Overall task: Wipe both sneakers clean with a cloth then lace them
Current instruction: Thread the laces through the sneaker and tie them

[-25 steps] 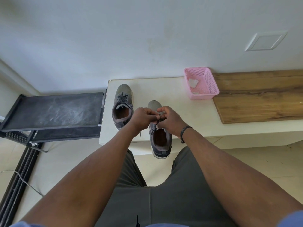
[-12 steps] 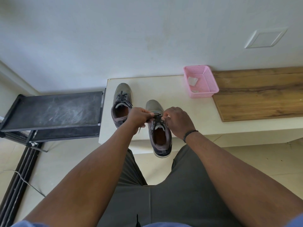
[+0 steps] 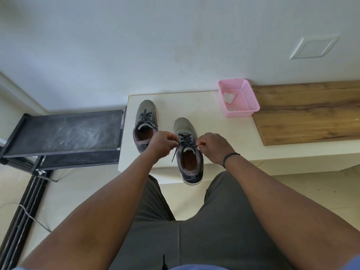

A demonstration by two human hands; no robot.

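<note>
Grey trousers (image 3: 194, 221) are seen nearest the camera. Beyond them, the right-hand sneaker (image 3: 188, 152) is set at the front edge of the white worktop (image 3: 214, 133), its heel overhanging. One end of its dark lace (image 3: 185, 142) is pinched by the left hand (image 3: 161, 144), the other by the right hand (image 3: 213, 147), the lace drawn taut between them. The left-hand sneaker (image 3: 145, 124), already laced, is placed just beside. Farther back, a pale cloth (image 3: 228, 98) is held in a pink basket (image 3: 248, 108).
</note>
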